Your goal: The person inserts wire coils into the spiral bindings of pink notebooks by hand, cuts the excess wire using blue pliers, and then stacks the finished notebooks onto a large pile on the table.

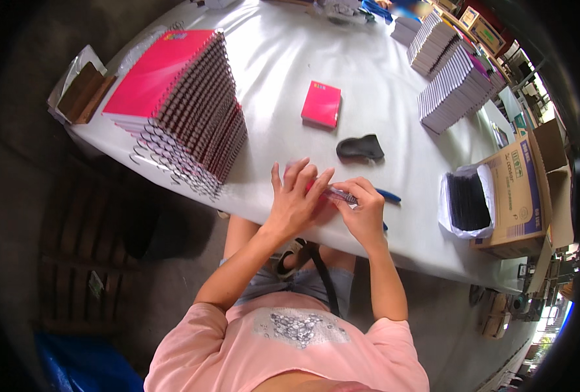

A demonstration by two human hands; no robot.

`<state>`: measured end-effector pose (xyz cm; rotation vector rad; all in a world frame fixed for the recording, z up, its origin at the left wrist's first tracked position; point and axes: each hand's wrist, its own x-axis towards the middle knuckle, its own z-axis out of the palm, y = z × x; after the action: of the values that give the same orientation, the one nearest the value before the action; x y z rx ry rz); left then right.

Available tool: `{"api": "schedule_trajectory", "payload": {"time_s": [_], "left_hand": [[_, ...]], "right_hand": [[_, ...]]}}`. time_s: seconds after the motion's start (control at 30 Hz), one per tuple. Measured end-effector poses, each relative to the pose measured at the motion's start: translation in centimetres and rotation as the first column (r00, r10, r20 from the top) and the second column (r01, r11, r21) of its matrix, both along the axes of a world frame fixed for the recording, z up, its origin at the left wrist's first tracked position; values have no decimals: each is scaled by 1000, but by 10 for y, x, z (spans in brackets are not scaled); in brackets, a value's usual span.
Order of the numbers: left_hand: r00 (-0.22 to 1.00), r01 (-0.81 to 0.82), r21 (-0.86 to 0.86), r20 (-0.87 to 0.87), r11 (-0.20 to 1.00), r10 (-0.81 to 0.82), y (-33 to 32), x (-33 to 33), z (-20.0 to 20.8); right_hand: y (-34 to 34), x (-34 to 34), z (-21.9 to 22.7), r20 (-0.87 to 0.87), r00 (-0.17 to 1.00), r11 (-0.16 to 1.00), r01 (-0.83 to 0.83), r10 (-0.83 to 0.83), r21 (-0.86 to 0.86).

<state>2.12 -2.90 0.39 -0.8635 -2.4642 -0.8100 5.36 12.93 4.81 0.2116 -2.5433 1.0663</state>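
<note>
At the near edge of the table (270, 157), both hands are at a small pink spiral notebook (322, 208), mostly hidden beneath them. My left hand (295, 196) lies over it with its fingers spread. The fingers of my right hand (364, 208) are pinched at the notebook's dark wire spiral (344, 195). Beside the right hand, a blue-handled tool (389, 196) shows only in part. Beyond the hands lie a dark, rounded object (360, 149) whose kind I cannot make out, and a small bright pink book block (321, 104).
A tall stack of pink spiral notebooks (195, 108) stands at the left, loose wire ends sticking out. Stacks of white-paged books (456, 88) stand at the far right. Nearer, an open cardboard box (518, 189) sits by a white-wrapped bundle of black pieces (467, 201).
</note>
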Motion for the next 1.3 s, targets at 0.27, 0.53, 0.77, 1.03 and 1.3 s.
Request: {"api": "schedule_trajectory", "payload": {"time_s": [0.27,0.53,0.77,1.03,1.3], "left_hand": [[995,8,150,-102,989,8,23,-10,-1],[943,-81,242,-295,967,152,44,-13,-5],[948,-131,182,-264,975,176,46,-11,-5],[953,-141,194,-240,971,186,44,-11,-4],[964,-107,199,-219,974,151,37,-12,-2]], "right_hand": [[34,28,31,139,990,998,34,-26,-56],[49,40,14,158,982,958,138,-99,-253],[46,27,7,1,982,971,187,-189,-146],[53,18,7,44,998,986,-26,34,-167],[67,17,12,482,841,906,-23,246,-423]]}}
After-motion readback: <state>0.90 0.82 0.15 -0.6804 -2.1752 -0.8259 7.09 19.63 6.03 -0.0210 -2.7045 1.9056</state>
